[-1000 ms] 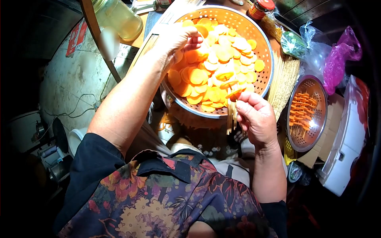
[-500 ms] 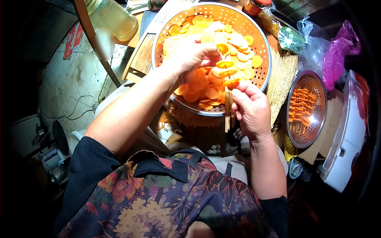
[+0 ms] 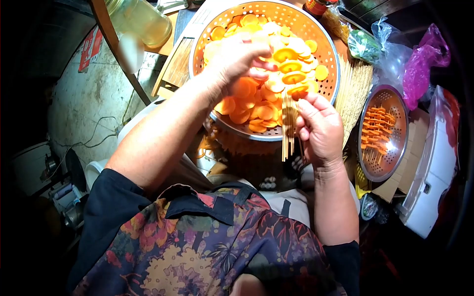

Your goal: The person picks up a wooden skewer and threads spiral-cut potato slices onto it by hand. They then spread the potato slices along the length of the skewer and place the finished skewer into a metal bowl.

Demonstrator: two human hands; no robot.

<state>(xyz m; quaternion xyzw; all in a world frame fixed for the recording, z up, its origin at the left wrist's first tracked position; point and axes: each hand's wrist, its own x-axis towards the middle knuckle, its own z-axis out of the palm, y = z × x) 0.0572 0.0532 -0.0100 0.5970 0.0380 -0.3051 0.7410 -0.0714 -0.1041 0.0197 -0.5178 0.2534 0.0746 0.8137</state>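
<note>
A large perforated metal colander (image 3: 328, 91) holds a heap of thin round orange slices (image 3: 261, 111) that look like carrot. Over the heap, my left hand (image 3: 242, 59) has its fingers apart and shows nothing held. At the colander's near right rim, my right hand (image 3: 318, 123) grips a small bundle of bamboo skewers (image 3: 288, 133), their lower ends hanging past the rim. Several carrot slices (image 3: 294, 77) are threaded in a spaced row above my right fingers. Strong light washes out part of the heap and my left hand.
Loose bamboo skewers (image 3: 356, 86) lie right of the colander. Farther right, a smaller colander (image 3: 395, 158) contains finished-looking carrot skewers (image 3: 377, 129). Plastic bags (image 3: 425, 64), a white foam box (image 3: 427, 172) and a lidded jar (image 3: 316, 7) stand around. A large glass jar (image 3: 143, 24) is upper left.
My left hand has moved slightly up and left, away from the threaded slices, its fingers spreading. My right hand has shifted a little right with the skewers, and another slice shows clearly in the row.
</note>
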